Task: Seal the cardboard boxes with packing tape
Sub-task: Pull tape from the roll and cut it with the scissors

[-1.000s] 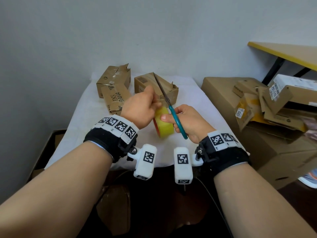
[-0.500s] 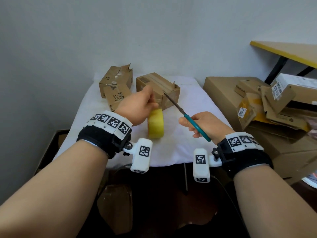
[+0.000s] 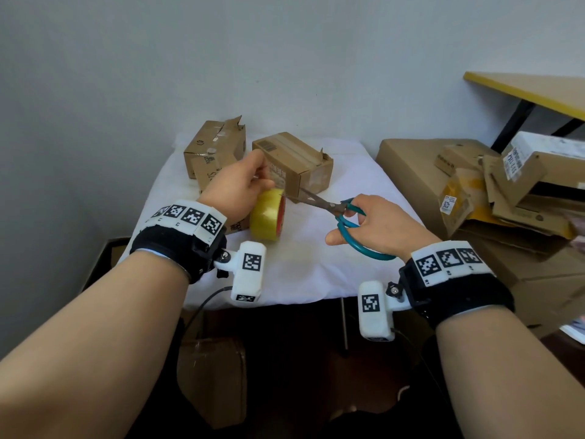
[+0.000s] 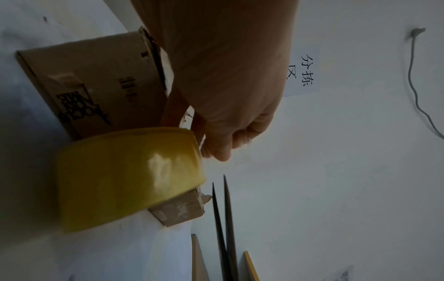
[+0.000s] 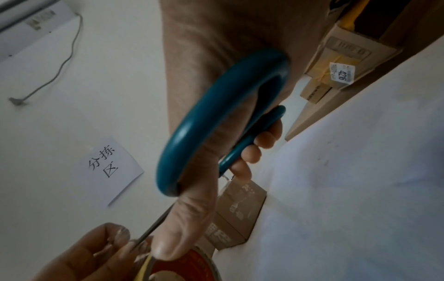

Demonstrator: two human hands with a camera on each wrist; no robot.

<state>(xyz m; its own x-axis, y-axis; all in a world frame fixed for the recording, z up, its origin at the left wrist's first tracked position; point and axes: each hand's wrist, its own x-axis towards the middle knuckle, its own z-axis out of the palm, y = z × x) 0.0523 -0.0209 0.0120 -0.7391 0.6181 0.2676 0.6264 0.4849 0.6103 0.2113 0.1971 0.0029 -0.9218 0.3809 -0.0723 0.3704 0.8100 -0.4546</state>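
A yellow tape roll (image 3: 267, 215) with a red core stands on edge on the white-covered table (image 3: 316, 274). My left hand (image 3: 261, 182) sits on top of it, and its fingers (image 4: 216, 150) pinch at the roll's upper edge (image 4: 129, 176). My right hand (image 3: 351, 213) grips teal-handled scissors (image 3: 343, 217). Their blades (image 4: 223, 218) are slightly parted and point left, with the tips just right of the roll. Behind the roll lie two cardboard boxes, one at the left (image 3: 215, 147) with torn flaps and one at the right (image 3: 294, 163). My left hand partly covers a third box (image 3: 205, 172).
Large cardboard boxes and flattened cartons (image 3: 493, 198) pile up just right of the table. A yellow-edged tabletop (image 3: 531, 90) stands at the far right. The wall is close behind the boxes. More boxes sit on the dark floor (image 3: 212, 384) below the table's front edge.
The scissors swung down from nearly upright to pointing left at the roll. My right hand moved right, away from the roll. The roll came down onto the table.
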